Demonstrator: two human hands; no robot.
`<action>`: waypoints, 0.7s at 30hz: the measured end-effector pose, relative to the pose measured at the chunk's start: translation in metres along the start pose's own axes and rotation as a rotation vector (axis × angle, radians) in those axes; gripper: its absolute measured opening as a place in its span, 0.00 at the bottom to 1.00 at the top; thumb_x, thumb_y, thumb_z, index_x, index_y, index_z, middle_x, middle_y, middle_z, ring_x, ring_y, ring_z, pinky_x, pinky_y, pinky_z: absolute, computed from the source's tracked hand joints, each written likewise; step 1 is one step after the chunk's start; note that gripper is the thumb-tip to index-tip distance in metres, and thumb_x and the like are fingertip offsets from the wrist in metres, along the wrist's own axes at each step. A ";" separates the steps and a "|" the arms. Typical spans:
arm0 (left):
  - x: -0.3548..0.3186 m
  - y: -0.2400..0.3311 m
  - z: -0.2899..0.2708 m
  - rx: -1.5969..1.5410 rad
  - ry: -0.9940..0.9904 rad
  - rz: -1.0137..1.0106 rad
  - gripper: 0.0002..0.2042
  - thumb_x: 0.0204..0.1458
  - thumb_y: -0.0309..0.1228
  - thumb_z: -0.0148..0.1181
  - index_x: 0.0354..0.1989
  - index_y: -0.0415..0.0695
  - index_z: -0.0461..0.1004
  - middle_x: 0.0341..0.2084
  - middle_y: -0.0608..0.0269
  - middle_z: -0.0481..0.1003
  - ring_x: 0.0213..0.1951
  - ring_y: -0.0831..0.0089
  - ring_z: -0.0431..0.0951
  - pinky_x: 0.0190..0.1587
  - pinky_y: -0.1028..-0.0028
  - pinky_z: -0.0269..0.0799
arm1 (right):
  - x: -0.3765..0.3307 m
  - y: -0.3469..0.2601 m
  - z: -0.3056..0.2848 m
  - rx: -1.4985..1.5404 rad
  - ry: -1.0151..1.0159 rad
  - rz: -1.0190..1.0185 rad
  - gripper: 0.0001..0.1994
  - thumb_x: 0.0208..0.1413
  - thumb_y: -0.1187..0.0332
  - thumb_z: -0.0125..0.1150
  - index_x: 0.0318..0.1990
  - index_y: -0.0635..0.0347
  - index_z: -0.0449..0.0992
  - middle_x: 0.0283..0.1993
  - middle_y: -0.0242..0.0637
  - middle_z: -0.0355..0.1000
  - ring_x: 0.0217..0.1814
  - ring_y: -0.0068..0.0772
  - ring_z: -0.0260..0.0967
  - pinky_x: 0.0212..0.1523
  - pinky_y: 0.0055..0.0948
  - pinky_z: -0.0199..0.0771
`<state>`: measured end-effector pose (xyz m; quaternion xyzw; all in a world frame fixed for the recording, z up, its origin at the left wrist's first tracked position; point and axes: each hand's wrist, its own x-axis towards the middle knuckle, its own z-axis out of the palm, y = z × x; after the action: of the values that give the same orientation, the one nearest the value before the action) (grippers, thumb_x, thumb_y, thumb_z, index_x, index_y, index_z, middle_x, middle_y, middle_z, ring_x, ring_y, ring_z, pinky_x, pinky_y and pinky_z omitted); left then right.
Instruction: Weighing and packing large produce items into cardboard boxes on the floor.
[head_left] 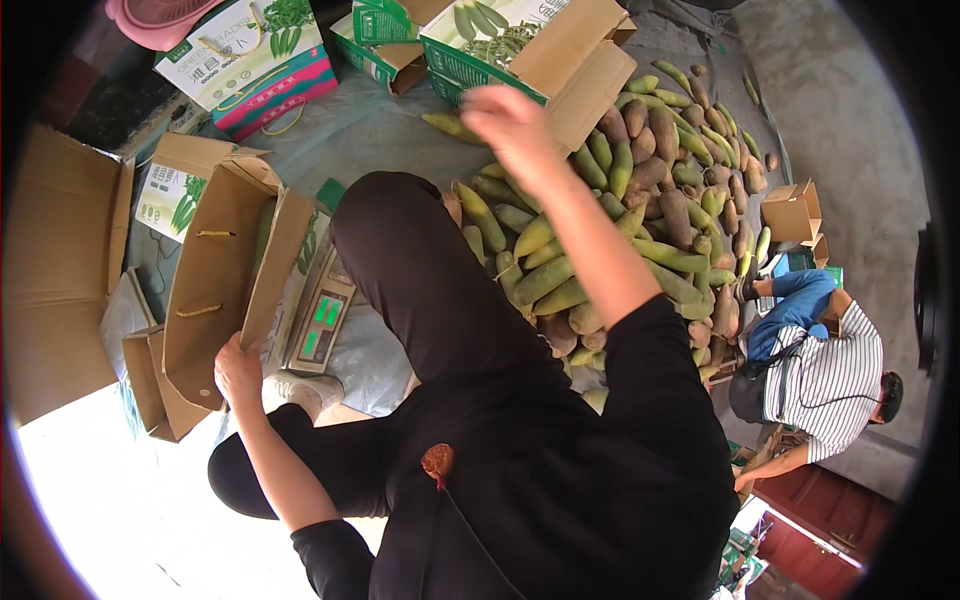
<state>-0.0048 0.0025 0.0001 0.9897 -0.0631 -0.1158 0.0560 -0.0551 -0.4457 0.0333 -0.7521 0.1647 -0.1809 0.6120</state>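
Observation:
My left hand [238,370] is closed on the lower edge of an open cardboard box [205,290], which stands on a digital scale [322,318] or right beside it; I cannot tell which. Inside the box, part of a green radish [265,228] shows at the far end. My right hand [512,125], smeared by motion, is raised at the far edge of a big pile of green radishes [560,270], in front of a printed green carton [480,50]. Whether its fingers hold anything is not visible. A single green radish [452,127] lies just left of that hand.
Printed gift boxes [275,95] and a pink basket [160,20] stand at the far left. A large cardboard sheet [65,270] is at the left edge. Another person [815,370] in a striped shirt bends over at the right, near a small open carton [792,213].

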 end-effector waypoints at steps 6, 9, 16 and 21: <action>0.006 0.019 0.002 -0.088 -0.005 -0.010 0.12 0.43 0.30 0.57 0.38 0.42 0.76 0.31 0.48 0.76 0.36 0.51 0.76 0.39 0.61 0.69 | -0.065 0.166 -0.167 -0.283 0.445 0.488 0.14 0.48 0.72 0.59 0.44 0.65 0.72 0.34 0.35 0.70 0.31 0.25 0.66 0.26 0.25 0.65; 0.002 0.009 -0.001 -0.065 0.026 0.016 0.12 0.43 0.30 0.57 0.38 0.42 0.76 0.30 0.48 0.76 0.35 0.51 0.76 0.39 0.61 0.69 | -0.103 0.223 -0.187 -0.270 0.415 0.758 0.12 0.48 0.73 0.58 0.42 0.65 0.72 0.28 0.34 0.67 0.23 0.25 0.63 0.17 0.27 0.59; 0.003 0.008 0.002 -0.119 0.035 0.003 0.13 0.43 0.30 0.57 0.39 0.42 0.75 0.30 0.47 0.76 0.35 0.51 0.76 0.39 0.62 0.70 | -0.122 0.300 -0.188 -0.422 0.501 0.723 0.18 0.45 0.70 0.64 0.45 0.66 0.70 0.26 0.35 0.67 0.22 0.24 0.63 0.17 0.28 0.59; 0.003 -0.001 0.007 0.002 0.060 0.015 0.14 0.43 0.31 0.58 0.40 0.45 0.76 0.33 0.50 0.76 0.38 0.52 0.75 0.42 0.62 0.70 | -0.095 0.320 -0.174 -0.600 0.442 0.697 0.30 0.39 0.60 0.70 0.49 0.66 0.67 0.38 0.42 0.71 0.34 0.35 0.70 0.25 0.34 0.70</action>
<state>-0.0035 0.0020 -0.0071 0.9923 -0.0690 -0.0856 0.0576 -0.2295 -0.6136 -0.2551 -0.7388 0.5759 -0.0653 0.3437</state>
